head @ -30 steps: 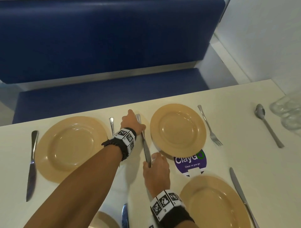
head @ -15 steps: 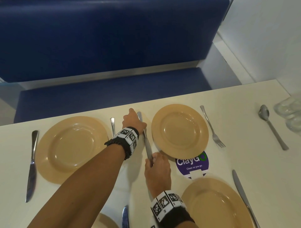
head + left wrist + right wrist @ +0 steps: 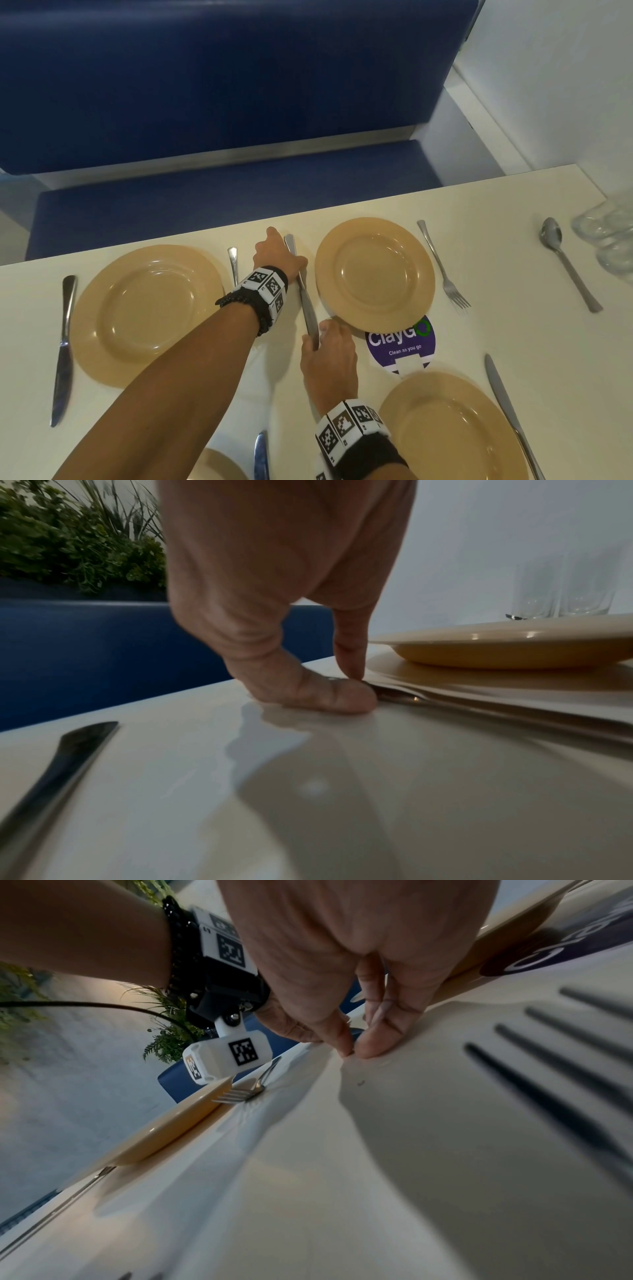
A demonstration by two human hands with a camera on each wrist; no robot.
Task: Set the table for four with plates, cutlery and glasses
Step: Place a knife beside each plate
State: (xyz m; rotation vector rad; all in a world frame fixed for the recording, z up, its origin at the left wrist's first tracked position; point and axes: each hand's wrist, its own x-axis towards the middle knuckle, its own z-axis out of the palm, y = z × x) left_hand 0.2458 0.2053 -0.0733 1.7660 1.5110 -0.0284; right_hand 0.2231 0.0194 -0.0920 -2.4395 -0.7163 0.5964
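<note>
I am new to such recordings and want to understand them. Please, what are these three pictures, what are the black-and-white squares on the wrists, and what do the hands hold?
There is no machine here: a person sets a table while wearing three cameras. The wide picture comes from the head camera, looking down. The other two come from a camera on each wrist, looking along the fingers. The squares are printed markers on the wrist bands.

On the table lie tan plates, knives, forks, a spoon and, at the right edge, glasses.

The left hand pinches the far end of one knife and the right hand pinches its near end. It lies on the table, just left of a plate.
</note>
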